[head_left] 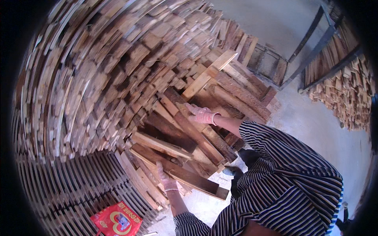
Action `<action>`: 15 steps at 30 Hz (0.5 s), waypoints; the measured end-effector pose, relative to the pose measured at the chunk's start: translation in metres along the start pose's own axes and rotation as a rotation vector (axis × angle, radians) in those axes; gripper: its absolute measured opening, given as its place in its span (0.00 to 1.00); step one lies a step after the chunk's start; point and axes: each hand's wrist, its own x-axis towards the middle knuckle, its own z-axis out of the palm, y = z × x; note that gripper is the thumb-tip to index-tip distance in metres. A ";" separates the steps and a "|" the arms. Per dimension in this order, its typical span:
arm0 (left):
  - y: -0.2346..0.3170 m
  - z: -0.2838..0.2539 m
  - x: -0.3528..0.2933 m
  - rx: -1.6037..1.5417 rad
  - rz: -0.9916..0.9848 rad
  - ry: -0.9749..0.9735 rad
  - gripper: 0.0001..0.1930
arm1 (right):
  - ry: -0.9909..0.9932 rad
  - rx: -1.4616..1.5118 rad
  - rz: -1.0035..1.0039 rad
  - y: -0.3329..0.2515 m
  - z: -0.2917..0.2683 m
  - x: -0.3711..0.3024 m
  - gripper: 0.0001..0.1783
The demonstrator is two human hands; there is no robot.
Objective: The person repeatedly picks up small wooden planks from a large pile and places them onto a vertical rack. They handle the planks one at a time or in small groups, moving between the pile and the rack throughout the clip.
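Note:
Both my hands wear pale gloves with reddish cuffs. My left hand [167, 181] grips the lower edge of a brown wooden plank [185, 176], with some of its fingers hidden by the wood. The plank slants down to the right, and its end juts out over the floor. Farther up and to the right, my right hand [201, 114] lies with fingers stretched out over the loose planks, next to a long narrow plank [197, 135]. A lighter plank [161, 144] rests just above the one at my left hand.
A tall stack of wood pieces [130, 59] fills the upper left. Slatted wood [75, 185] lies below it, with a red bag [117, 219] on top. A pale board [210, 74] lies across the heap. At right stand a dark metal frame [315, 51] and another wood pile [342, 94].

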 end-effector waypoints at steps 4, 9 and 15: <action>0.001 -0.008 0.004 0.101 0.088 -0.016 0.36 | 0.342 -0.351 0.119 0.019 -0.068 -0.040 0.43; 0.003 -0.014 0.009 0.102 0.103 0.075 0.37 | 0.436 -0.329 0.322 0.077 -0.144 -0.112 0.46; 0.004 0.002 0.002 0.131 0.092 0.061 0.37 | 0.448 -0.137 0.389 0.118 -0.173 -0.118 0.51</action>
